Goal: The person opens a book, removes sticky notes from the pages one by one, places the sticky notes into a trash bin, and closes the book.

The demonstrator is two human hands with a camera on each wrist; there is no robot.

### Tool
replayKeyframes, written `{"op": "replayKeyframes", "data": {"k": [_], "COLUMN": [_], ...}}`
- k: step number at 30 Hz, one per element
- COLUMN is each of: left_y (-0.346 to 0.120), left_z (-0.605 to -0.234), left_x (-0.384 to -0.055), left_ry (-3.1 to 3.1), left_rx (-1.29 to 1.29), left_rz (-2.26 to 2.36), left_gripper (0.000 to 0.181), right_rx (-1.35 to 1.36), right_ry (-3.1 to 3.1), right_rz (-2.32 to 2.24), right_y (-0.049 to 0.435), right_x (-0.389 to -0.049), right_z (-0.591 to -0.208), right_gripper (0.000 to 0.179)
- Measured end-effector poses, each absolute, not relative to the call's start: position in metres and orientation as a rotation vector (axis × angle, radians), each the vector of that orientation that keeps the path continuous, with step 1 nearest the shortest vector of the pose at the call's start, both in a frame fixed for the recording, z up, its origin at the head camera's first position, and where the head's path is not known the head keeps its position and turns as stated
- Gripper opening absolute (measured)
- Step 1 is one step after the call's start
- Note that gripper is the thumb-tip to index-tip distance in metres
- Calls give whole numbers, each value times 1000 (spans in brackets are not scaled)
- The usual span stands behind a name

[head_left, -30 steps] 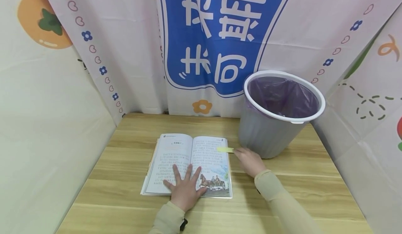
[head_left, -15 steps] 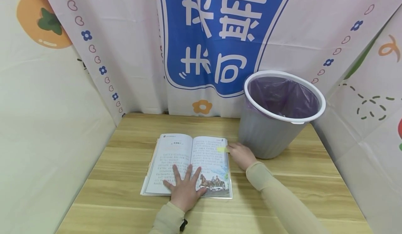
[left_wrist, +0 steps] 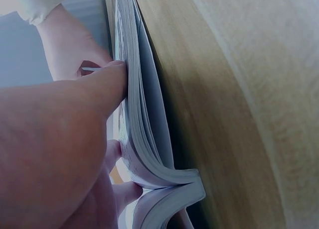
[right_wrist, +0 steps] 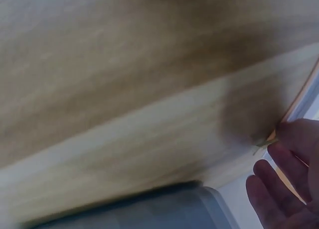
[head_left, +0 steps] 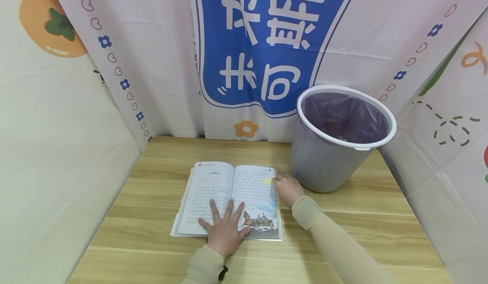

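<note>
An open book (head_left: pixel 249 191) lies on the table, its right page bearing a horse-and-cart picture. My left hand (head_left: pixel 224 233) rests with spread fingers across the lower part of both pages. Its thumb lies at the lower page edge in the left wrist view, where the book's page block (left_wrist: pixel 137 109) shows. A yellow sticky note strip (head_left: pixel 267 181) sits at the upper right page edge. My right hand (head_left: pixel 288 189) pinches it there between thumb and forefinger. In the right wrist view a thin end of the strip (right_wrist: pixel 260 148) pokes out past the fingertips.
A grey trash bin (head_left: pixel 322 165) with a white rim and purple liner stands behind and right of the right hand. The wooden table (head_left: pixel 152 250) reaches back to a printed curtain (head_left: pixel 171 85), with more cloth at both sides.
My right hand has moved left along the sticky note to the page edge, and less of the strip shows. The left hand and the book have stayed put.
</note>
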State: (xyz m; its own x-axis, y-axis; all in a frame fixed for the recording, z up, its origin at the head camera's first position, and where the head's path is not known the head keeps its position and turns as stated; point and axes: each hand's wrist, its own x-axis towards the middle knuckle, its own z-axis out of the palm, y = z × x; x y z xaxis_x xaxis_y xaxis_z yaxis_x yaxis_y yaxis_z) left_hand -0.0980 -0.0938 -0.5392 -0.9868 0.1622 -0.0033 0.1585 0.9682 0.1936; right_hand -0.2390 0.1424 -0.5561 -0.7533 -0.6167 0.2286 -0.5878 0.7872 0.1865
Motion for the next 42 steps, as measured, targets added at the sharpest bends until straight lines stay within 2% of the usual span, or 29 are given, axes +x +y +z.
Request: {"op": "replayKeyframes", "data": {"k": [11,26,37,42], "left_y": [-93,-95,-95,-96], "left_z": [-539,-540,-542,-544], "left_x": [-98,-97,-97,-98], "left_ry": [3081,3058,3067,3073], "left_rx": [245,240,244,239], "left_rz": [308,310,323,327], "left_gripper": [77,77,76,76], "right_rx": [883,873,848,824], "right_ry": [-2666,-2632,-2613,-2622], "right_rz": [-116,-127,36,186], "right_y": [141,147,150,152], "right_x": [-240,-244,-244,-240], "right_z": [-559,-554,-535,-521], "right_gripper": [15,13,12,19]}}
